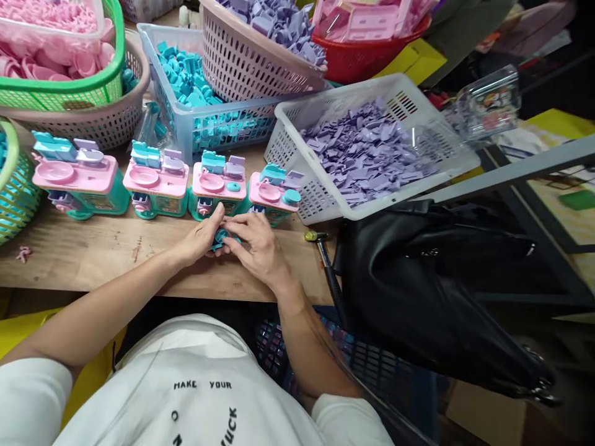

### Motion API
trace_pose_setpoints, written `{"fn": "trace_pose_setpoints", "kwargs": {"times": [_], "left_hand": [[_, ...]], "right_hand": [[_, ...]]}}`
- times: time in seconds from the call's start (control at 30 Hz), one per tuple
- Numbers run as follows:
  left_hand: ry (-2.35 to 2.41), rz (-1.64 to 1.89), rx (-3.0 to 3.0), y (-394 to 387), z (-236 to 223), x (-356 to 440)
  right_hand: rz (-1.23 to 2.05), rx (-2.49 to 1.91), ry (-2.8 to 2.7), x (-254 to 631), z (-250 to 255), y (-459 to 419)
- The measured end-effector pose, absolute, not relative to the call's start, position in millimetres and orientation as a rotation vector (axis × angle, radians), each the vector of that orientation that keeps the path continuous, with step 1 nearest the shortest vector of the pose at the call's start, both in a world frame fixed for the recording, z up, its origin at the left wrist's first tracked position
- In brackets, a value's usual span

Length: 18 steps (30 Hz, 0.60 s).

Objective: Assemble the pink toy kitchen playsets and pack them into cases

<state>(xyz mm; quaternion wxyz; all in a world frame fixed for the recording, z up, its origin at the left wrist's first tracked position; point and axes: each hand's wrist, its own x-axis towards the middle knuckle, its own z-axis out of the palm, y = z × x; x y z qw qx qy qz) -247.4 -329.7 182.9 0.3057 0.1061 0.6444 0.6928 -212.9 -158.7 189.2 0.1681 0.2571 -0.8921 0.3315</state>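
Note:
Between my two hands is a small teal plastic part (218,239), mostly covered by fingers, so its exact kind is hidden. My left hand (204,236) closes on it from the left with the thumb up. From the right, the bent fingers of my right hand (255,244) pinch the same part. Just behind them stands a row of several pink and teal toy kitchen units. The nearest toy kitchen (218,186) has a pink basin and a teal disc on top; the rightmost toy kitchen (274,193) carries a similar disc.
A small hammer (325,263) lies right of my hands, beside a black leather bag (418,266). Behind the toys stand a white basket (344,207) of purple parts and a blue crate (186,133) of teal parts. A green-rimmed basket (83,90) holds pink pieces.

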Motion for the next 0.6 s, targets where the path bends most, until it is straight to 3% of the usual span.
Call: {"fn": "trace_pose_setpoints", "kwargs": {"times": [0.17, 0.4, 0.6], "left_hand": [[1.703, 1.855, 0.251, -332, 186, -249], [1.737, 1.785, 0.346, -326, 182, -247], [1.739, 1.781, 0.41, -325, 175, -246]], "right_hand": [[0.973, 0.677, -2.55, -227, 204, -159], [0.435, 0.397, -2.455, -283, 220, -157], [0.383, 0.455, -2.459, -287, 210, -164]]}}
